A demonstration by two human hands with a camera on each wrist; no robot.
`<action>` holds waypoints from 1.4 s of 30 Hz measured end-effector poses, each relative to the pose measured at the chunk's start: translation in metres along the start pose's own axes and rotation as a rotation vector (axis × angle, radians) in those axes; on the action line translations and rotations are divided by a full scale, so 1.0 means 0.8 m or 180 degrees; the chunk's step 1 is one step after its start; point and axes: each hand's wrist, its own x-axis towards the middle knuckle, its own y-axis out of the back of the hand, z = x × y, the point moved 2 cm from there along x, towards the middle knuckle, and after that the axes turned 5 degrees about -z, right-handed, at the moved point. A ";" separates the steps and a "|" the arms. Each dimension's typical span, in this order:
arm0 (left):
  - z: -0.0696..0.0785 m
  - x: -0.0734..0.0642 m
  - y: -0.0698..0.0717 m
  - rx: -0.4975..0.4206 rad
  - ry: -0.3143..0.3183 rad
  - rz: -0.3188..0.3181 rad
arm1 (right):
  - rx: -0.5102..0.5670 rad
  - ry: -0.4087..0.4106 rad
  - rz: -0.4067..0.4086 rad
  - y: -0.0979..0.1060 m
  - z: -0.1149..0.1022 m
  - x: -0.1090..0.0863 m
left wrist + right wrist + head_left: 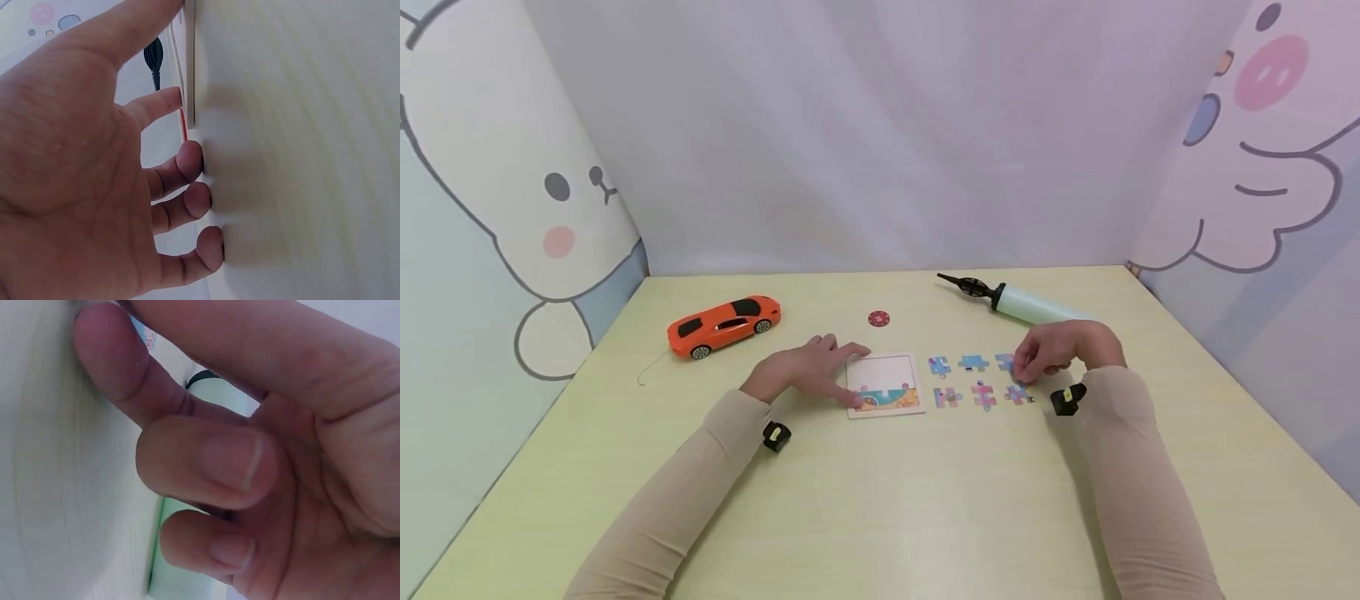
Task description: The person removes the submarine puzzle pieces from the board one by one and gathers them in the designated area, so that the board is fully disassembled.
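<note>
A small square puzzle board lies on the table, its upper part blank and its lower part a beach picture. My left hand rests at its left side, thumb on the lower corner and index finger at the upper corner. In the left wrist view the other fingers stand spread, tips on the table. Right of the board, several puzzle pieces lie in two rows. At the upper right piece, my right hand pinches with thumb and index finger; its other fingers are curled. The fingertips partly hide that piece.
An orange toy car stands at the left with a thin wire behind it. A red round chip lies beyond the board. A pale green hand pump with a black nozzle lies behind my right hand. Curtains enclose the table's back and sides.
</note>
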 end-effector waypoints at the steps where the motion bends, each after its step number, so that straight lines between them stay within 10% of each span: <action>1: 0.000 0.000 0.000 -0.0005 -0.0005 0.0000 | 0.0028 0.0026 0.0011 -0.001 -0.001 0.000; 13: -0.002 0.003 -0.003 0.0034 -0.0017 0.0003 | -0.0211 0.0781 0.0214 -0.011 -0.051 0.012; 42: -0.005 -0.005 -0.003 0.0258 -0.0224 -0.0156 | -0.0811 0.1472 0.0576 -0.076 -0.152 0.087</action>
